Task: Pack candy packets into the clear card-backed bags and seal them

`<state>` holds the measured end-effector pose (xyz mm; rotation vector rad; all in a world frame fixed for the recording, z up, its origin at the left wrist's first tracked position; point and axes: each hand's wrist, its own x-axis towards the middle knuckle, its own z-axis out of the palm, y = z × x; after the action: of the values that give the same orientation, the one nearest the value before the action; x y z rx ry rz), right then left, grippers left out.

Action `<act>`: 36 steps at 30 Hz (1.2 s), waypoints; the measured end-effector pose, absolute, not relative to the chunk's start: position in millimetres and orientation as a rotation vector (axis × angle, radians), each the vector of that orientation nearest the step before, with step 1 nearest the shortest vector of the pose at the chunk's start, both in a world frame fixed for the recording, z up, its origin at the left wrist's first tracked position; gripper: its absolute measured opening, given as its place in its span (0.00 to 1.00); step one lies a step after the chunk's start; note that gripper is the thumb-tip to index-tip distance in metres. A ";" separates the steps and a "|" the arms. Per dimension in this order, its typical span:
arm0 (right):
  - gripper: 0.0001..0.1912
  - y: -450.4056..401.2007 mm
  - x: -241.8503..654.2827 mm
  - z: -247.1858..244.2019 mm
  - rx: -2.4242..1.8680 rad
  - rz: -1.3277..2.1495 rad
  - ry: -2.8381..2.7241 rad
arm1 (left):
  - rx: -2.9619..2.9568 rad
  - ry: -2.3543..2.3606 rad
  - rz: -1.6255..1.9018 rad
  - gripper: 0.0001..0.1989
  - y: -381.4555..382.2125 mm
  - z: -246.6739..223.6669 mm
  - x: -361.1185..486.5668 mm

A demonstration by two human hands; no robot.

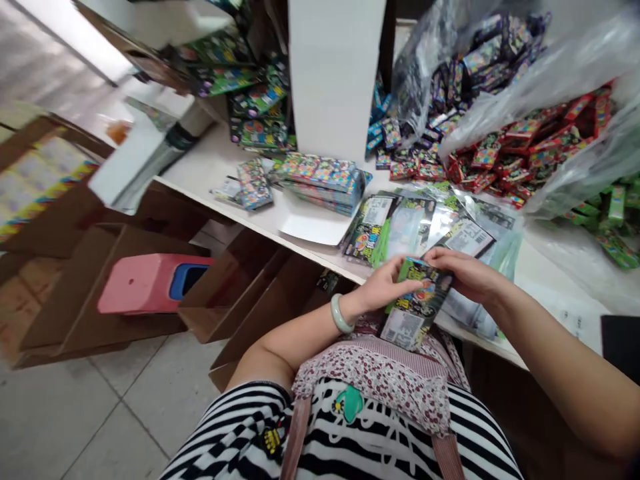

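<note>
Printed packet, black and green with a pale label panel near its lower end, is held between two bare hands at the near edge of a white table, in the view from the worker's head. The left hand, a pale bangle at its wrist, grips the packet's left side, thumb laid across the front. The fingers of the right hand are closed on its upper right corner. Just beyond, similar flat packets overlap on the table, beside a stack of multicoloured printed sheets. Farther right, small red boxes and purple boxes lie heaped amid clear plastic, with green boxes near the frame's edge. At left, a pink plastic stool lies tipped on an open cardboard carton. A floral-trimmed apron covers the worker's lap.
</note>
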<state>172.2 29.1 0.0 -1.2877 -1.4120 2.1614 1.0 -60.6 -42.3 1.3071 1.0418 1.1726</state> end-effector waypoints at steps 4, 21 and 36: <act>0.19 38.4 198.5 0.6 -1.210 2.001 -1.476 | 1.457 1.030 1.185 0.20 -72.7 2.5 -48.4; 0.16 53.1 207.2 -47.4 -1.290 1.254 -2.009 | 2.428 2.112 0.539 0.28 52.7 -13.2 -209.5; 0.55 79.3 224.5 -55.1 -1.564 0.384 -2.497 | 2.381 1.359 0.358 0.38 -26.1 -60.3 -22.8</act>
<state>224.5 79.3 -55.1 -1.5637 -2.4968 0.3841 -22.8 -26.1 -60.3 2.3813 1.3588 0.3578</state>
